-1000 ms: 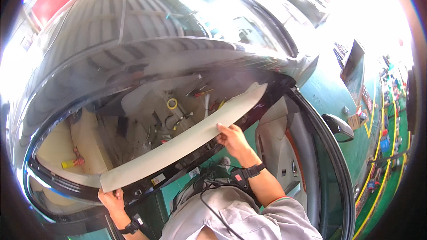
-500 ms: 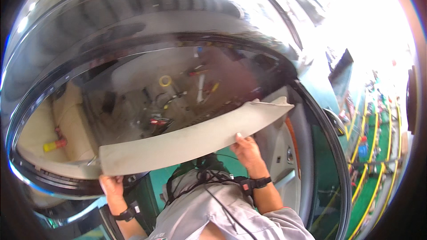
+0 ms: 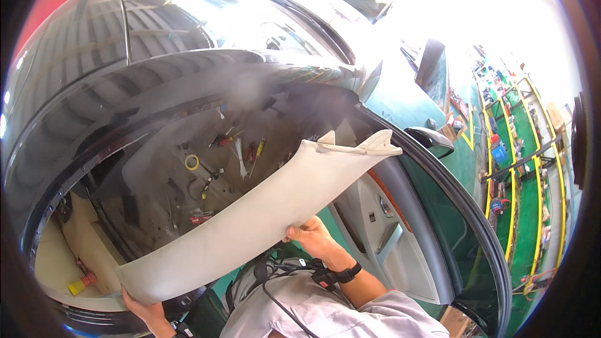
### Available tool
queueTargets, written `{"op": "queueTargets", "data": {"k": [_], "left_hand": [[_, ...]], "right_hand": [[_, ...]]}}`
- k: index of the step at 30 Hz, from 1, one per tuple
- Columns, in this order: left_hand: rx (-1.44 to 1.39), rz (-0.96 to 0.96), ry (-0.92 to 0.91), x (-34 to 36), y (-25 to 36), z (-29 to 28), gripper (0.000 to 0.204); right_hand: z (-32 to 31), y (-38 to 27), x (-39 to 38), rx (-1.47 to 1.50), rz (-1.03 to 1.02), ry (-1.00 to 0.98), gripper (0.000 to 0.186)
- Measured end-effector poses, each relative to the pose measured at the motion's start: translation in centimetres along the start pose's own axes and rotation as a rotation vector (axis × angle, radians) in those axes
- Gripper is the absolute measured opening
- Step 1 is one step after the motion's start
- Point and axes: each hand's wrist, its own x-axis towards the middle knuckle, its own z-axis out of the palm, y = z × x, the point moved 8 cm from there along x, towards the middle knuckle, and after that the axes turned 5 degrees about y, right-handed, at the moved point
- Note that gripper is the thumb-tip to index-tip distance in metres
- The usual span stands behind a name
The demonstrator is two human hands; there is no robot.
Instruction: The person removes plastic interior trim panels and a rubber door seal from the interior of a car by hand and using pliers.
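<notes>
Finding a red and yellow tool (image 3: 84,282) first, lying on a pale car seat (image 3: 94,241) at the lower left of the frame; could get knocked off, from swinging the long load too far that way; next, gripping the left end of a cream panel (image 3: 238,231) with the left hand (image 3: 145,314), right at the bottom corner; cannot tell how tight, with part of the fingers out of sight; could slip there, from holding just the corner of something so long.

Then spotting a yellow tape roll (image 3: 191,162) and small tools (image 3: 258,149) on the car floor (image 3: 166,175), left of the middle of the frame; could scratch the back of the panel, if dropped onto them; holding that panel right across the middle of the frame, sloping up to the right; could tip or twist, from having both hands low and none at the far end; could also catch the black cable (image 3: 285,312) at the bottom middle, if pulled in close.

Pinching the lower edge with the right hand (image 3: 311,238), thumb on the near side; could lose hold, from leaning on one thumb; last, coming to thin tabs (image 3: 379,143) right of the middle, poking out in front of the open door (image 3: 400,269); could bend or crack, from bumping; cannot tell if touching.
</notes>
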Motion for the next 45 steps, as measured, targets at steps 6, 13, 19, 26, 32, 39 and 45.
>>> {"op": "queueTargets", "data": {"k": [6, 13, 19, 26, 32, 39, 45], "left_hand": [[-0.037, -0.055, -0.099, -0.1, -0.8, 2.0, 0.044], [0.047, 0.021, -0.107, 1.3, -1.3, 1.7, 0.04], [0.128, 0.139, -0.142, 1.5, -0.7, 1.2, 0.041], [-0.063, -0.01, 0.001, 1.2, -1.0, -0.8, 0.065], [0.904, 0.862, -0.313, -1.0, 3.2, 0.2, 0.066], [0.448, 0.562, -0.195, -0.2, 0.6, -4.0, 0.066], [0.26, 0.405, 0.049, -6.9, 0.5, -4.5, 0.06]], "right_hand": [[0.9, -1.8, -0.6, -0.013, -0.082, -0.114, 0.021], [1.6, -4.0, -1.1, -0.051, -0.166, -0.203, 0.027], [2.1, -4.5, -0.9, -0.047, -0.178, -0.248, 0.027], [2.2, -3.9, -0.5, -0.105, -0.183, -0.233, 0.021], [2.5, -3.7, -0.1, -0.103, -0.164, -0.247, 0.021], [2.5, -3.8, 0.5, -0.073, -0.147, -0.334, 0.023], [2.7, -5.1, 1.9, -0.035, -0.098, -0.474, 0.023]]}}
